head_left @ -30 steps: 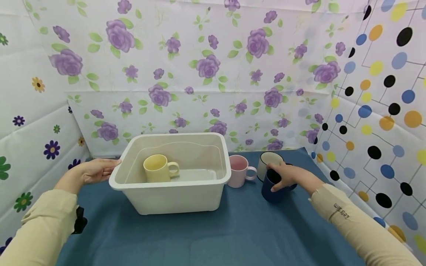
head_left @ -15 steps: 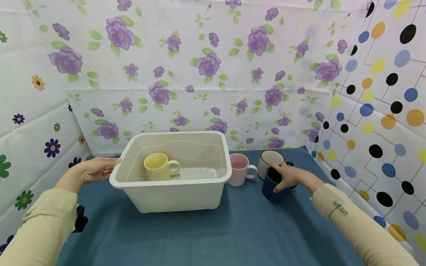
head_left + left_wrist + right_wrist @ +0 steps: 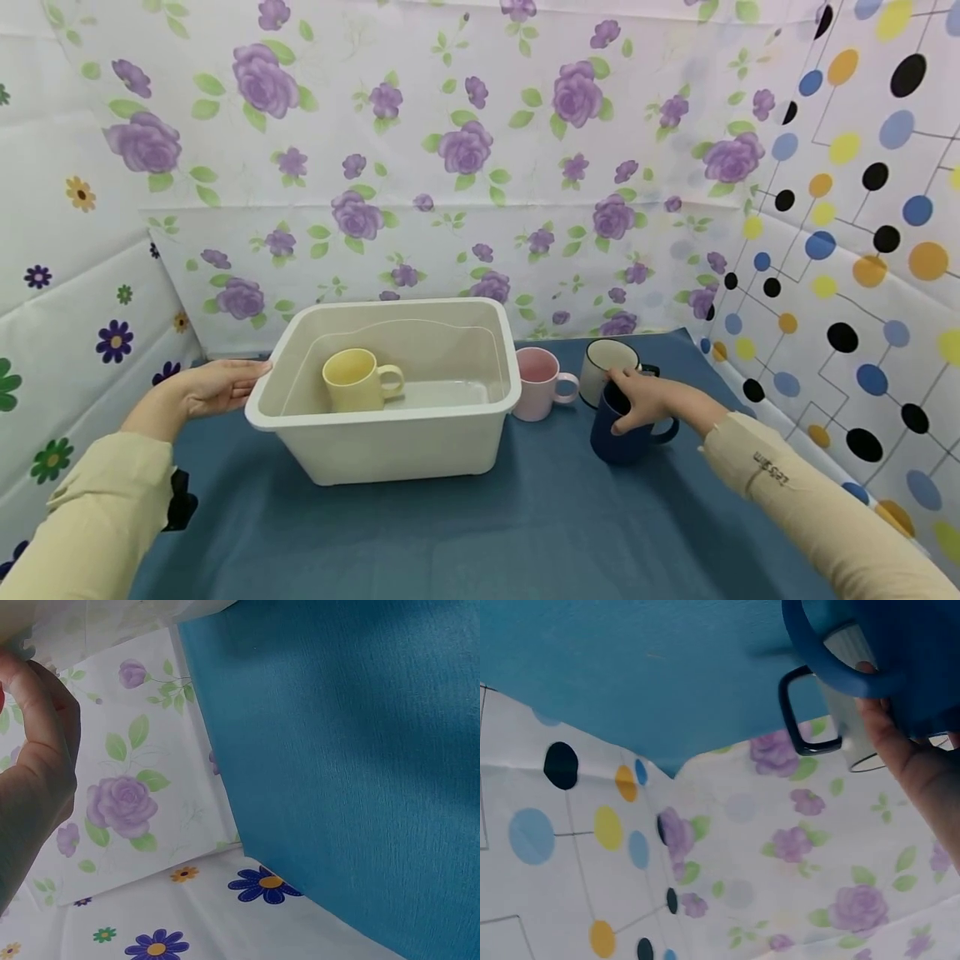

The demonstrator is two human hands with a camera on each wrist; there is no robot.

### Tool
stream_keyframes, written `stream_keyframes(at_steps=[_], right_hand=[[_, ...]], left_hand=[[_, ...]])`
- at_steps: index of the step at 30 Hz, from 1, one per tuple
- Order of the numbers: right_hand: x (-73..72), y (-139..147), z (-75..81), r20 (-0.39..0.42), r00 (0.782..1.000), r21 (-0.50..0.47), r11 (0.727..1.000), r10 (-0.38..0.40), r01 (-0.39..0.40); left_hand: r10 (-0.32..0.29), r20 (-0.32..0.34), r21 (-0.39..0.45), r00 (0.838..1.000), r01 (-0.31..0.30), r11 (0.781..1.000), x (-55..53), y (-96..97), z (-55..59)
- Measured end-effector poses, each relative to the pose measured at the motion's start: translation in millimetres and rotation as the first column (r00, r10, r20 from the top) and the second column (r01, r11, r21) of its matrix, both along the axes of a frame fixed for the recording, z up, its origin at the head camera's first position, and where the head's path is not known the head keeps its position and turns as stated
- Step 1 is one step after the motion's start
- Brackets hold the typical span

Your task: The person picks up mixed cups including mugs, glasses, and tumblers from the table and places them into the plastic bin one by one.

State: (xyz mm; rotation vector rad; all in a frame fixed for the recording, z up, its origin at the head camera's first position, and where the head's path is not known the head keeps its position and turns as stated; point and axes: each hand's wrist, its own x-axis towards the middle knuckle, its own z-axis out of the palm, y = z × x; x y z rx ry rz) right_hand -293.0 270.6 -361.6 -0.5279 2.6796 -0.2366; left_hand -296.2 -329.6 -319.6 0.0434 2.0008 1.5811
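My left hand [image 3: 206,390] holds the left rim of the off-white plastic tub [image 3: 390,442], its fingertips partly out of sight at the edge. A yellow mug [image 3: 351,383] stands inside the tub toward the left. On the right, my right hand [image 3: 647,400] grips a dark blue mug [image 3: 617,437] by its upper part, fingers at the far side and thumb at the near side. In the right wrist view the blue mug's handle [image 3: 821,656] is in front of the white mug [image 3: 851,727] with a black handle. Whether the blue mug touches the table is unclear.
A pink mug [image 3: 536,392] stands close to the tub's right side. Behind the blue mug is the white mug with a dark rim. Blue cloth [image 3: 480,542] covers the table. Patterned sheets enclose the back and both sides.
The blue mug has turned in my right hand, and more of its handle shows on the right. My left hand and the tub look unmoved.
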Motion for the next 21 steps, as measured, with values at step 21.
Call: stream_keyframes(at_steps=[21], right_hand=[[8.1,-16,58.2,-0.150,0.964,0.031,0.976,0.219,-0.217]], left_hand=[[0.002,0.002,0.009,1.000,-0.002,1.000,-0.3,0.0,3.5]])
